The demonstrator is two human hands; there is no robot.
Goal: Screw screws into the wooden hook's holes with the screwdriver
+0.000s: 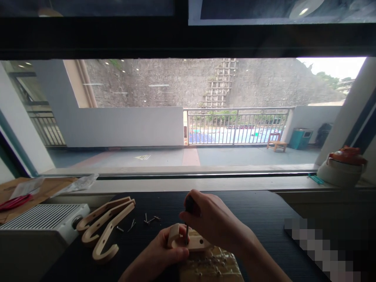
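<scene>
My right hand (208,213) is closed around the dark handle of a screwdriver (187,231), held upright. Its shaft runs down to a pale wooden hook (194,243), near one of the hook's holes; whether a screw sits under the tip is hidden. The fingers of my left hand (164,246) grip the hook's curved end. Beneath the hook is a wooden board (217,270) with clear wrapping and several small screws on it. To the left lie more wooden hooks (107,239), with loose screws (151,219) between them and my hands.
The black table (264,223) stands against a window sill (176,183). A white radiator (44,217) is at the left, with brown paper and plastic bags (76,184) above it. A lidded pot (342,168) stands on the sill at right. A railing and chair (276,143) show outside.
</scene>
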